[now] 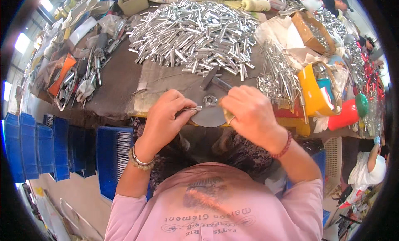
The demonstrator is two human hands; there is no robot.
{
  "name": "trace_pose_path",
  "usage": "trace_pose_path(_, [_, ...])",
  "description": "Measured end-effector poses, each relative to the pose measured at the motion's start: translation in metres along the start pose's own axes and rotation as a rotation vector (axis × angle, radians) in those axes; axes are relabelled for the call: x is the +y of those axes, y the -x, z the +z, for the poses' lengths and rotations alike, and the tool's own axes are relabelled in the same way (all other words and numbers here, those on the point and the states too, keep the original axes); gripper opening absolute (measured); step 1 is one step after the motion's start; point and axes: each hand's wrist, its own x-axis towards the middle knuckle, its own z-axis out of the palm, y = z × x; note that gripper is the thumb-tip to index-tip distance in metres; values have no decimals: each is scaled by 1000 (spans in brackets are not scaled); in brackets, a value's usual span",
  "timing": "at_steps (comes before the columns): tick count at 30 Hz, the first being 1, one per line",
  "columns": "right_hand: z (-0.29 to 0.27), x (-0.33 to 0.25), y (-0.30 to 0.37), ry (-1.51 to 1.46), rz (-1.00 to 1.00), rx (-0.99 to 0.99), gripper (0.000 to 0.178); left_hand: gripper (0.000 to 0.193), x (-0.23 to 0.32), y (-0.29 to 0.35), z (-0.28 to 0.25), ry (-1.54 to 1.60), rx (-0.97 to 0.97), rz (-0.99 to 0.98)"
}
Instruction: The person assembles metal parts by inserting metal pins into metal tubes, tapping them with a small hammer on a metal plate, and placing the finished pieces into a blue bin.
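Left of the right hand (pixel 252 115), metal piece (pixel 198 108) pinched in left hand (pixel 168 114), right gripping hammer (pixel 215 79)

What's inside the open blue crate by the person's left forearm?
Slim silvery metal pieces show in the blue crate, toward its right side. The left forearm covers part of the crate, and anything beneath the visible pieces is hidden.

We are in a workshop, factory-like in its bulk: a great heap of shiny metal pieces (pixel 193 35) lies on the far part of our worn bench (pixel 118 85), a hammer (pixel 210 79) just nearer. Left, we see blue plastic bins (pixel 60 147) and bright windows (pixel 22 43); far right, a co-worker (pixel 328 4) beside more metal parts (pixel 326 19).
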Motion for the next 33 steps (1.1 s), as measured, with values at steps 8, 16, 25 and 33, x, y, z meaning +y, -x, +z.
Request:
trace_pose_path(8, [22, -14, 10, -47, 134, -8, 6, 18, 2, 6, 2, 59, 41, -54])
trace_pose_path(16, [22, -14, 9, -35, 75, -18, 7, 17, -1, 8, 6, 82, 74, -55])
trace_pose_path(25, [25, -14, 8, 12, -4, -27, 9, 18, -3, 8, 11, 200, 73, -98])
trace_pose_path(33, [24, -11, 12, 49, 31, -2, 3, 16, -2, 6, 7, 208, 28, -125])
